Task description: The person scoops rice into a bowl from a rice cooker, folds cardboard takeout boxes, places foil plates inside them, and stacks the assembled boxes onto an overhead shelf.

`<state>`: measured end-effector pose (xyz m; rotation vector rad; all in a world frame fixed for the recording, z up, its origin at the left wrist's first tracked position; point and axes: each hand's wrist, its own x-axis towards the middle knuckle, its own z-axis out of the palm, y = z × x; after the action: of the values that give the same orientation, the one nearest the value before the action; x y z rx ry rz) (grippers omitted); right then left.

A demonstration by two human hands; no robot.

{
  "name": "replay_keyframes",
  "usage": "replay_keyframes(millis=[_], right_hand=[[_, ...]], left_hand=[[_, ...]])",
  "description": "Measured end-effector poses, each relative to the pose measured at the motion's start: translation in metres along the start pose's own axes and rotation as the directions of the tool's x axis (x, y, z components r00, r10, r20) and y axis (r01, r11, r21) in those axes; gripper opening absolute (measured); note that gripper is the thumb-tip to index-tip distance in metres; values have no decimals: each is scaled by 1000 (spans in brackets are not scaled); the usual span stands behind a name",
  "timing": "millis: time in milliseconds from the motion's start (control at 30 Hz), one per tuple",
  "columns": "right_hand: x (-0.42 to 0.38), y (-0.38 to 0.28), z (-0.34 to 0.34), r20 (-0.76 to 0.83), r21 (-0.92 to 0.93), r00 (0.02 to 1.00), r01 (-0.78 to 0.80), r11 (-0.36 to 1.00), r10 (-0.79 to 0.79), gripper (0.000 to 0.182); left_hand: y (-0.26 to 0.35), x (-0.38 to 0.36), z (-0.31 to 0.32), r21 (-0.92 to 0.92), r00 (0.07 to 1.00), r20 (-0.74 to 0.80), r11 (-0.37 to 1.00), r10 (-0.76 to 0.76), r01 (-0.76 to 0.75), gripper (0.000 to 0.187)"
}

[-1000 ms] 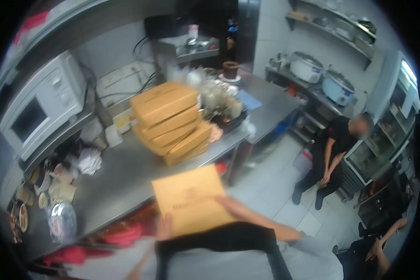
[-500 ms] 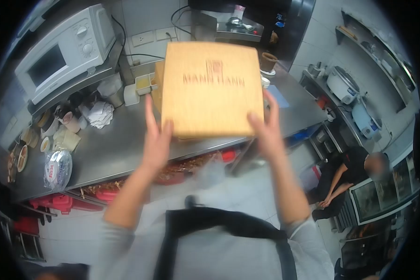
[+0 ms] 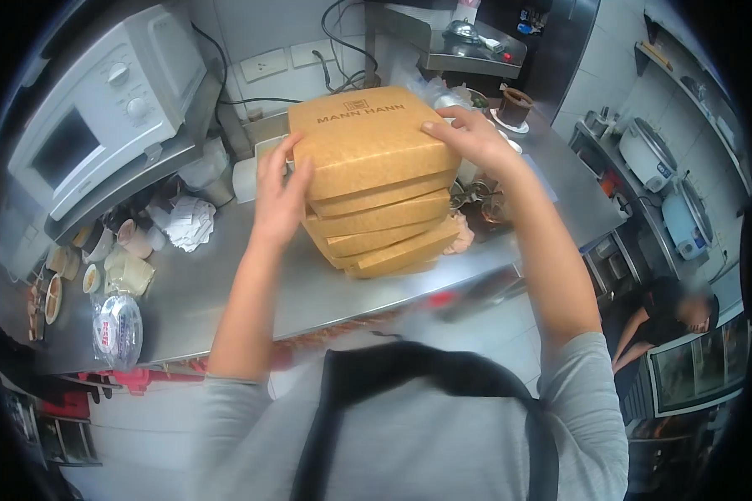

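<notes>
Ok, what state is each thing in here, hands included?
Top box, closed, on the stack
Lower boxes, stacked askew
Left hand, open, against top box
Right hand, open, against top box
Microwave, door shut
White rice cooker, lid down
Blue rice cooker, lid down
Papers, loosely heaped

Evenly bright; steel counter (image 3: 251,288) glints; edges bowed, black.
</notes>
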<state>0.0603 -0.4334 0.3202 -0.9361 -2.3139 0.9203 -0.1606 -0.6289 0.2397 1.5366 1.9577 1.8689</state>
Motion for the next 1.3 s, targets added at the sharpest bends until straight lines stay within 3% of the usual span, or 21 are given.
replay_keyframes(millis=[33,100,133,167,233,267,333,433,533,567,633,700,767,867,967,1067,1267,1300], right_hand=[[-5,3,-2,-17,64,999,43,997,-42,69],[-12,12,-3,-15,267,998,57,962,-54,68],[-13,20,0,-48,321,990,142,937,-133,68],[-13,30,7,-87,369,974,227,901,-210,68],[-16,59,24,-204,428,922,385,818,-328,71],[-20,67,27,-229,284,869,491,824,-439,82],[-23,76,40,-302,216,788,605,766,-537,94],[-15,89,50,-426,379,768,631,677,-478,95],[6,72,33,-375,555,879,466,689,-293,88],[14,68,28,-273,595,924,381,707,-267,84],[35,81,27,-127,778,989,147,611,-75,87],[50,123,50,40,880,999,-40,474,10,92],[30,137,78,127,870,990,-144,472,67,92],[4,129,109,291,923,955,-298,244,62,81],[3,142,114,310,940,950,-303,158,-23,66],[0,139,108,233,946,972,-224,234,-13,74],[-13,136,88,136,951,989,-148,272,65,71],[-20,138,83,171,962,984,-176,206,42,72]], left_hand=[[-3,3,-1,-267,995,84,961,-51,72,61],[-14,1,2,-472,971,25,853,-239,222,65],[-20,1,3,-570,943,9,773,-331,277,67],[-36,2,3,-617,880,119,661,-459,428,68],[-61,-4,7,-621,868,229,620,-441,479,73],[-64,-7,10,-621,856,285,598,-431,507,77],[-59,-11,12,-614,862,270,613,-428,497,72],[-72,-18,14,-569,852,266,640,-451,516,67],[-93,-14,15,-577,829,250,611,-500,542,62],[-92,-10,16,-595,824,236,593,-516,542,61],[-76,-5,19,-730,841,261,473,-474,493,60],[-67,-5,26,-798,862,249,411,-441,441,59],[-74,-15,38,-834,882,188,404,-432,376,59],[-63,-17,47,-767,810,168,441,-561,465,58],[-49,-12,49,-830,843,235,352,-483,433,56],[-45,-5,54,-860,862,257,303,-437,410,55],[-18,-1,63,-853,858,177,360,-482,379,51],[-18,-2,64,-838,869,183,389,-460,382,54]])
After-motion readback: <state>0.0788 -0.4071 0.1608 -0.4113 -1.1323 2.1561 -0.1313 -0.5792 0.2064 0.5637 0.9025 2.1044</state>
